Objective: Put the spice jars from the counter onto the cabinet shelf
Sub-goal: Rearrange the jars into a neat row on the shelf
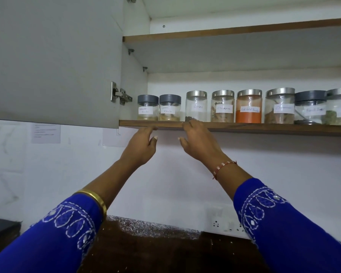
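Several labelled glass spice jars stand in a row on the lower cabinet shelf [264, 129]. Two short grey-lidded jars [148, 107] [170, 107] sit at the left, then steel-lidded jars, among them a cloves jar [196, 106] and an orange chilli powder jar [248, 106]. My left hand [142, 146] is raised just below the shelf's front edge, fingers apart, holding nothing. My right hand [197, 140] rests its fingertips on the shelf edge right below the cloves jar and holds nothing.
The grey cabinet door [53, 56] hangs open at the left. An upper shelf [224, 32] shows no jars. Below lie a dark counter [165, 249], a wall socket [224, 223] and a black object [0, 229] at the left edge.
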Action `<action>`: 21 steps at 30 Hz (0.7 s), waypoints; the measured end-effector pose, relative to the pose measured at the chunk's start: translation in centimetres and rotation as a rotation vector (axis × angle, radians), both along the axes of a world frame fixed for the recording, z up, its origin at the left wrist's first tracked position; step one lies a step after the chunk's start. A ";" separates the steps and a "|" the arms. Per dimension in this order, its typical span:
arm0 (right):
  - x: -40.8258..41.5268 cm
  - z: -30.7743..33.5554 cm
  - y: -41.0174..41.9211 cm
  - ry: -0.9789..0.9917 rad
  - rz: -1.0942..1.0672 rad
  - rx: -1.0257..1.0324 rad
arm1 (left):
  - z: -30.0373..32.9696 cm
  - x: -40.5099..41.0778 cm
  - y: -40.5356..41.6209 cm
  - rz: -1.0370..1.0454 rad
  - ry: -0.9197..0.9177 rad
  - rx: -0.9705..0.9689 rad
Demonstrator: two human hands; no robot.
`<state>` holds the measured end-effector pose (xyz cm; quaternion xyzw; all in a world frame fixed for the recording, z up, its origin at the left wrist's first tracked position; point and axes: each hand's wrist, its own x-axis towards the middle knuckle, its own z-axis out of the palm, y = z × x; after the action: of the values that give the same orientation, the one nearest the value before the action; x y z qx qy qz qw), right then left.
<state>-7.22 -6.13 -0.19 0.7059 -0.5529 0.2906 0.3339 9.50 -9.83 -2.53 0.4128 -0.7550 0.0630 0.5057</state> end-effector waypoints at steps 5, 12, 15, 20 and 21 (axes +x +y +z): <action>0.8 0.7 -0.9 0.026 -0.021 -0.021 | 2.5 0.4 -1.7 -0.048 0.053 -0.044; 3.0 2.2 -3.6 -0.172 0.020 0.002 | 3.5 2.2 -5.2 -0.131 -0.024 -0.037; 4.3 3.0 -5.3 -0.268 -0.007 -0.016 | 4.5 3.1 -6.9 -0.124 -0.048 -0.064; 5.4 4.5 -7.5 -0.335 -0.054 -0.038 | 6.2 3.7 -9.4 -0.137 -0.105 -0.102; 5.5 4.8 -8.0 -0.344 -0.056 -0.025 | 6.4 3.7 -10.0 -0.143 -0.117 -0.087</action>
<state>-1.75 -14.09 4.58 0.6259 -0.6178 0.4043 0.2510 13.20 -19.87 3.90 0.3311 -0.8074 0.0832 0.4813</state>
